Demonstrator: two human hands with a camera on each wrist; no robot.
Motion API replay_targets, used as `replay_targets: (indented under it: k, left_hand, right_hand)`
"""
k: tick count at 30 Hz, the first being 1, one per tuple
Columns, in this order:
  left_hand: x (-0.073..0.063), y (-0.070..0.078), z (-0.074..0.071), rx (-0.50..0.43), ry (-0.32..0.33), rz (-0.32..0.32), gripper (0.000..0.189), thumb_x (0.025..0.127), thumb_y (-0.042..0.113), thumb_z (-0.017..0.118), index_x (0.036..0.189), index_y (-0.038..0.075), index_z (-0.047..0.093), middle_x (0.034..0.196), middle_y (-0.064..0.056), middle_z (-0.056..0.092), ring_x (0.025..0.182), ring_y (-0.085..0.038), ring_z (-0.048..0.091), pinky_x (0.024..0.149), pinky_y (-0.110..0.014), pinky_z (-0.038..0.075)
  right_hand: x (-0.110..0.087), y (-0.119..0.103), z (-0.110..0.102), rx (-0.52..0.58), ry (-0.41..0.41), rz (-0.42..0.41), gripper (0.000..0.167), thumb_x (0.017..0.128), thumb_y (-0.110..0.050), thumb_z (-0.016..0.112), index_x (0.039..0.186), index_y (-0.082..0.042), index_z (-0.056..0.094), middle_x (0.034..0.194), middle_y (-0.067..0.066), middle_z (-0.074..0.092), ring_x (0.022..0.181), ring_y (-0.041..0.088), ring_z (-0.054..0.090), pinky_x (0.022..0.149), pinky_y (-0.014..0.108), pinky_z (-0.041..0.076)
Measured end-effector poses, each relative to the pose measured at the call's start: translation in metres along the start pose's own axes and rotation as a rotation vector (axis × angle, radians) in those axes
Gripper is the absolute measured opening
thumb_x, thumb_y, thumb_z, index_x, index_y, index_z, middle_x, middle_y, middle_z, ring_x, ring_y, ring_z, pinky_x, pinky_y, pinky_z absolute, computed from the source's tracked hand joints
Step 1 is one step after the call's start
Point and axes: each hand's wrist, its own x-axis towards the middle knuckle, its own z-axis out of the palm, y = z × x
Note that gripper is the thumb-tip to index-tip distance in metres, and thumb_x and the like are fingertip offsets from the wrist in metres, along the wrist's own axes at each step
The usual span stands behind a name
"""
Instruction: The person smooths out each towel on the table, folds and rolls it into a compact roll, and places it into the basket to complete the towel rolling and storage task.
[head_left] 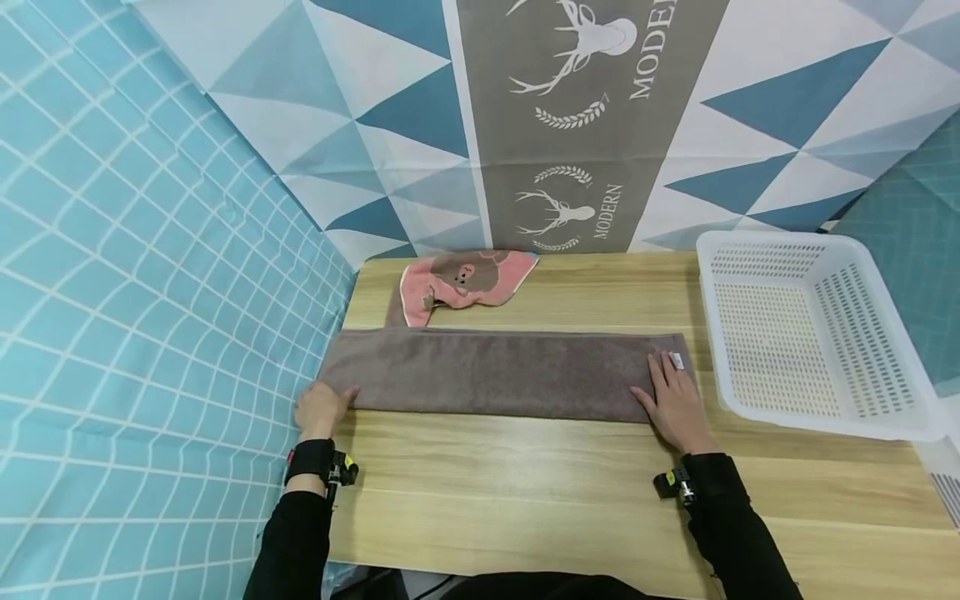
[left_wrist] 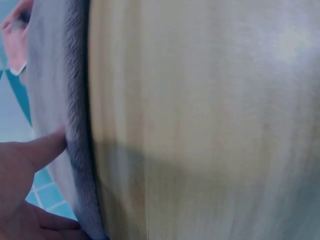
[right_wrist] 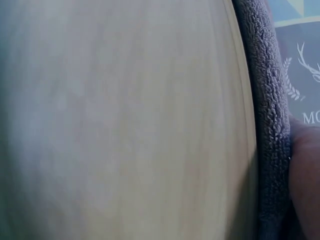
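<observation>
A grey-brown towel, folded into a long flat strip, lies across the wooden table in the head view. At its left end, my left hand holds the near corner, thumb on the cloth and fingers curled at the end; the fingertips are hidden. In the left wrist view the thumb reaches onto the towel's thick edge. My right hand rests with extended fingers on the right end, beside a small white label. The right wrist view shows only part of that hand against the towel edge.
A pink cloth with an animal picture lies crumpled behind the towel. On the right stands a white plastic basket. Blue checked sheeting rises along the left side, and a patterned cloth hangs at the back.
</observation>
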Motion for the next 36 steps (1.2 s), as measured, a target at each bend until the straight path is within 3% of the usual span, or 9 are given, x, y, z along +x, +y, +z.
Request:
replay_targets:
  k: [5,11,14,18,21,24,29,34,36]
  left_hand:
    - [0.005,-0.007,-0.004,-0.08,0.005,-0.074,0.076,0.086,0.055,0.07,0.104,-0.018,0.059,0.099,-0.037,0.061,0.08,-0.044,0.063,0.061,-0.047,0.051]
    - [0.004,-0.01,0.007,-0.354,0.213,-0.093,0.044,0.097,0.024,0.059,0.12,-0.013,0.055,0.114,-0.035,0.056,0.102,-0.051,0.056,0.086,-0.059,0.047]
    - [0.002,-0.013,0.017,-0.467,0.289,0.009,0.027,0.097,0.013,0.059,0.114,-0.008,0.059,0.114,-0.029,0.055,0.101,-0.046,0.054,0.087,-0.055,0.045]
    - [-0.001,-0.012,0.028,-0.427,0.317,0.221,0.013,0.091,0.002,0.066,0.1,-0.002,0.058,0.117,-0.024,0.051,0.101,-0.041,0.052,0.084,-0.052,0.043]
    - [-0.002,-0.008,0.033,-0.35,0.287,0.35,0.015,0.087,-0.001,0.069,0.096,-0.001,0.056,0.131,-0.026,0.049,0.111,-0.044,0.053,0.087,-0.053,0.043]
    - [-0.001,-0.005,0.037,-0.308,0.227,0.396,0.016,0.09,0.009,0.069,0.097,-0.001,0.059,0.143,-0.028,0.045,0.124,-0.046,0.049,0.097,-0.055,0.043]
    - [0.001,0.004,0.037,-0.355,0.219,0.335,0.036,0.101,0.031,0.057,0.098,-0.004,0.067,0.134,-0.028,0.055,0.12,-0.045,0.053,0.099,-0.055,0.044]
    - [0.003,0.006,0.036,-0.506,0.223,0.176,0.026,0.099,0.02,0.062,0.113,-0.001,0.058,0.111,-0.023,0.059,0.099,-0.038,0.058,0.082,-0.049,0.047]
    - [0.002,0.006,0.034,-0.573,0.188,0.111,0.034,0.095,0.015,0.065,0.121,-0.001,0.051,0.114,-0.022,0.057,0.104,-0.038,0.057,0.084,-0.049,0.048]
  right_hand:
    - [-0.001,0.003,-0.004,-0.001,-0.047,0.009,0.071,0.104,-0.035,0.049,0.153,0.008,0.022,0.156,0.037,0.017,0.144,0.051,0.02,0.12,0.054,0.011]
    - [0.002,0.002,-0.001,0.007,-0.046,0.012,0.071,0.104,-0.037,0.048,0.154,0.007,0.021,0.157,0.036,0.016,0.145,0.05,0.019,0.12,0.054,0.011]
    - [0.002,0.002,0.0,0.009,-0.039,0.003,0.07,0.105,-0.036,0.048,0.154,0.007,0.022,0.157,0.036,0.017,0.144,0.051,0.019,0.12,0.055,0.011]
    - [0.001,0.001,0.0,0.0,-0.037,0.012,0.07,0.104,-0.034,0.05,0.152,0.009,0.024,0.155,0.038,0.018,0.144,0.052,0.02,0.118,0.057,0.014]
    - [0.002,-0.002,-0.002,0.004,-0.026,0.026,0.068,0.103,-0.03,0.053,0.15,0.011,0.027,0.153,0.04,0.021,0.142,0.053,0.021,0.116,0.061,0.017]
    - [0.004,-0.008,-0.004,0.016,-0.026,0.049,0.066,0.101,-0.026,0.055,0.148,0.013,0.029,0.152,0.041,0.022,0.14,0.055,0.021,0.114,0.063,0.019]
    - [0.003,-0.014,-0.007,0.038,-0.037,0.082,0.064,0.101,-0.021,0.055,0.147,0.015,0.029,0.152,0.042,0.02,0.139,0.057,0.02,0.113,0.065,0.017]
    - [0.002,-0.016,-0.006,0.029,-0.019,0.053,0.062,0.102,-0.02,0.054,0.147,0.015,0.03,0.151,0.043,0.021,0.139,0.057,0.022,0.113,0.065,0.018]
    - [0.003,-0.017,-0.004,0.032,-0.018,0.043,0.062,0.102,-0.021,0.054,0.147,0.015,0.03,0.151,0.043,0.022,0.139,0.056,0.022,0.113,0.064,0.018]
